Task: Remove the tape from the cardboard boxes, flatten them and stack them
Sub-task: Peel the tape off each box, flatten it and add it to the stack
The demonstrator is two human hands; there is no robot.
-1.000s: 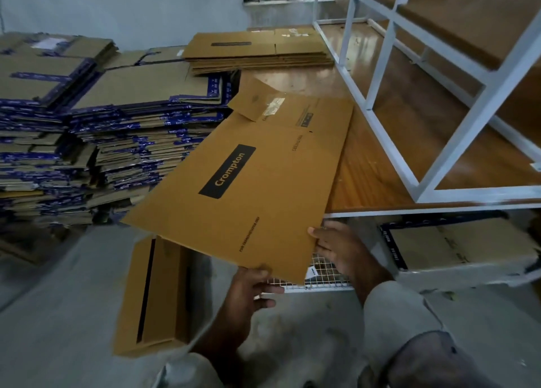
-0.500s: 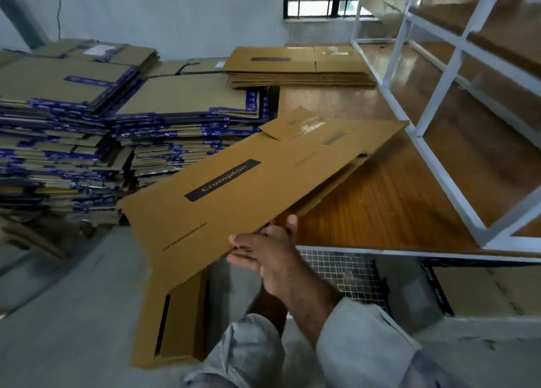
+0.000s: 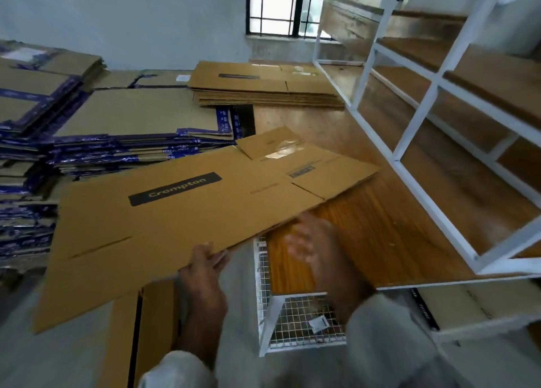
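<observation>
You are looking at one flattened Crompton box [image 3: 181, 212], one stack of plain flattened boxes [image 3: 263, 90], two hands, left [image 3: 205, 266] and right [image 3: 316, 250], and one white shelf frame [image 3: 415, 141].

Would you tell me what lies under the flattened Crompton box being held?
Under the flattened Crompton box show the left hand gripping its near edge, another brown box on the floor, and the wooden table. Everything else beneath is covered.

White shelf frame [image 3: 377, 51], barred window [image 3: 281, 7]
</observation>
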